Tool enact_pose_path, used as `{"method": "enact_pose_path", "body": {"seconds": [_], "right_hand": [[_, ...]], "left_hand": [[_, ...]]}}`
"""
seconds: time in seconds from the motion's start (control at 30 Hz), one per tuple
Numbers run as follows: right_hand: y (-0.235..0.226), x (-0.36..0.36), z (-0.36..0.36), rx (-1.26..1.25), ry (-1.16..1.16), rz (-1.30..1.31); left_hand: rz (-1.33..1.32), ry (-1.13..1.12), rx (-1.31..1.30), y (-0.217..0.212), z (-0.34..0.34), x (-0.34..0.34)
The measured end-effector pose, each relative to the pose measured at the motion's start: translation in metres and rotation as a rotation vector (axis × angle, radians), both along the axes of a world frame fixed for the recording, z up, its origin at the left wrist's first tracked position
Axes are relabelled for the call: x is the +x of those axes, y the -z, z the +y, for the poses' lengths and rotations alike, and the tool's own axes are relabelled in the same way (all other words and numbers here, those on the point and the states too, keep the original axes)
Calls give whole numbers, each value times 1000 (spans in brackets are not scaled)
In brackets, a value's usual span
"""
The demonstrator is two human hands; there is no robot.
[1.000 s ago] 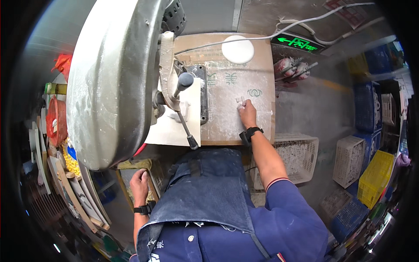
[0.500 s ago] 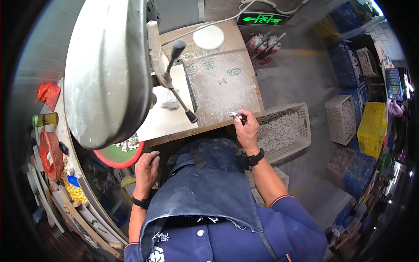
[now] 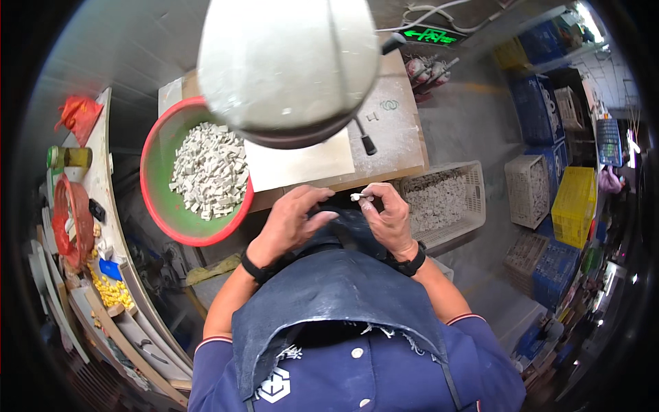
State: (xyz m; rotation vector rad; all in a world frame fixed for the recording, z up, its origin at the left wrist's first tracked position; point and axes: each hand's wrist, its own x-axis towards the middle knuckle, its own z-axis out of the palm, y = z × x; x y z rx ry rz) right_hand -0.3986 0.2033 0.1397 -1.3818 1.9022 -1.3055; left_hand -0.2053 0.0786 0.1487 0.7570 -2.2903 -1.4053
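Small white piece (image 3: 358, 197) sits pinched in my right hand's (image 3: 391, 220) fingertips, just off the near edge of the tabletop (image 3: 398, 130), lying roughly crosswise, left to right. Around it I see a red basin (image 3: 154, 206) of pale chips to the left, a white crate (image 3: 473, 199) of similar chips to the right, and a big grey machine housing (image 3: 288, 65) looming above a black-knobbed lever (image 3: 365, 141). My left hand (image 3: 292, 223) hovers close beside, fingers loosely curled and gripping nothing, both wrists raised over my dark apron (image 3: 336, 295).
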Motion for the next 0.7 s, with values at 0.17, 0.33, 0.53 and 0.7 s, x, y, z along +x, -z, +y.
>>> {"method": "enact_pose_path", "body": {"seconds": [0.17, 0.33, 0.53, 0.7], "right_hand": [[-12, 25, -20, -33, -186, 52], [-11, 30, -30, 23, -247, -101], [-5, 32, -37, 202, -294, -453], [4, 21, -49, 398, -274, -890]], "left_hand": [[148, -48, -55, 10, 3, -1], [195, -164, -63, 15, 2, 13], [134, -285, 327, 12, 9, 18], [134, -292, 174, 2, 6, 19]]}}
